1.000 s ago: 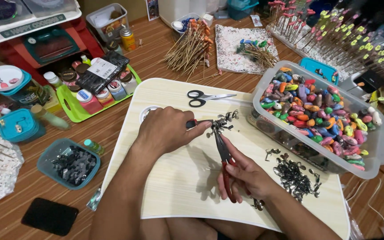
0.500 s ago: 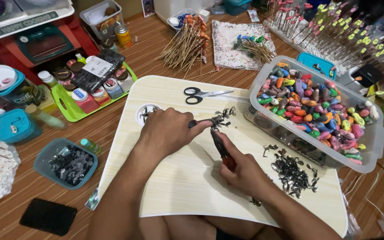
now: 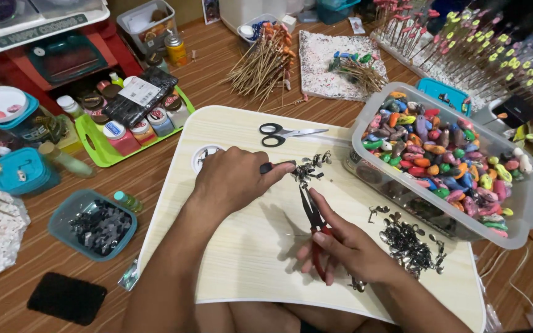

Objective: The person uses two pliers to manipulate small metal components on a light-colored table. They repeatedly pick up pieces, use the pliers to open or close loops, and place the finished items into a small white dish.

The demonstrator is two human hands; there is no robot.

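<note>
My left hand (image 3: 232, 179) rests on a pale wooden lap table (image 3: 242, 259), its fingers pinching a small dark piece at a cluster of little metal clasps (image 3: 308, 168). My right hand (image 3: 343, 250) grips red-handled pliers (image 3: 313, 216) whose dark jaws point up into that cluster. A larger heap of metal clasps (image 3: 409, 242) lies to the right of my right hand. Black-handled scissors (image 3: 282, 134) lie at the table's far edge.
A clear tub of several colourful beads (image 3: 445, 154) stands at the right. A green tray of paint jars (image 3: 132, 123), a teal box of dark pieces (image 3: 97, 223), a black phone (image 3: 67, 298), bamboo skewers (image 3: 266, 61) and a rack of decorated sticks (image 3: 476, 43) surround the table.
Both hands stay at the small clasp cluster. The right hand with the pliers has shifted slightly toward me and to the right; the camera has moved a little.
</note>
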